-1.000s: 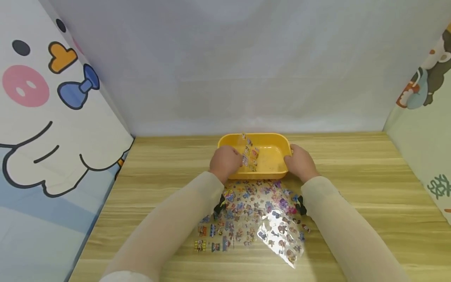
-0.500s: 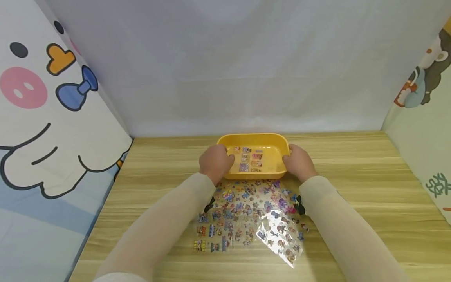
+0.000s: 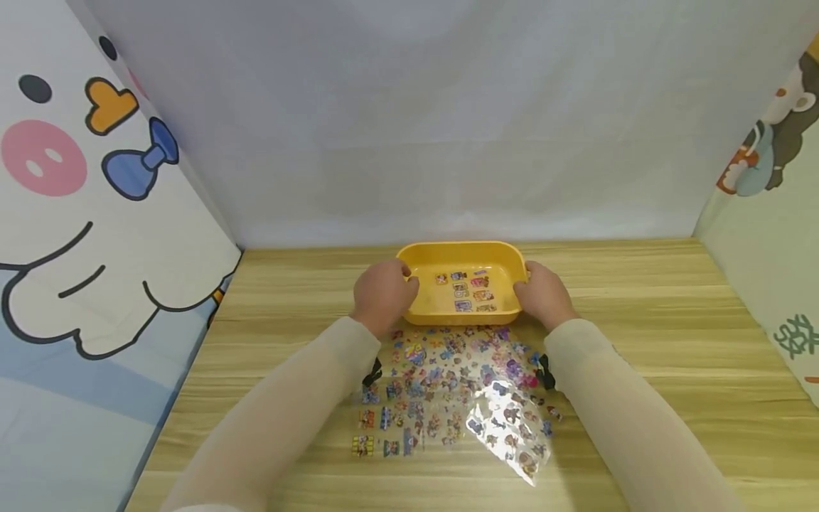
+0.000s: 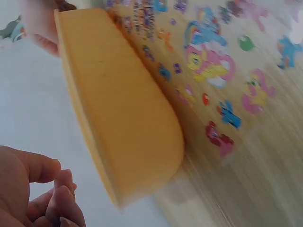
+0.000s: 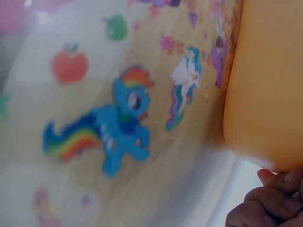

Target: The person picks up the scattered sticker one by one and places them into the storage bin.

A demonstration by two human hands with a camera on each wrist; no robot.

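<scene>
A yellow plastic basin [image 3: 466,319] stands at the back of the table. Inside it lies a clear sticker sheet [image 3: 472,292] with small colourful pictures. My right hand [image 3: 545,294] grips the basin's right rim; in the right wrist view its curled fingers [image 5: 265,208] show at the basin wall [image 5: 267,85]. By the left rim is my left hand [image 3: 384,293], fingers loosely bent and thumb near the index fingertip. The left wrist view shows a gap between this hand [image 4: 40,189] and the basin [image 4: 118,109], with nothing held.
Several transparent sticker sheets [image 3: 448,384] with cartoon figures overlap on the wooden table [image 3: 307,284] in front of the basin. One glossy sheet [image 3: 512,427] catches the light. A pale curtain [image 3: 448,142] hangs behind, with cartoon-printed cloths at both sides.
My left hand has let go of the sticker sheet and moved left to the basin's rim. The sheet went from upright to flat in the basin, then shifted right. The right hand stayed put.
</scene>
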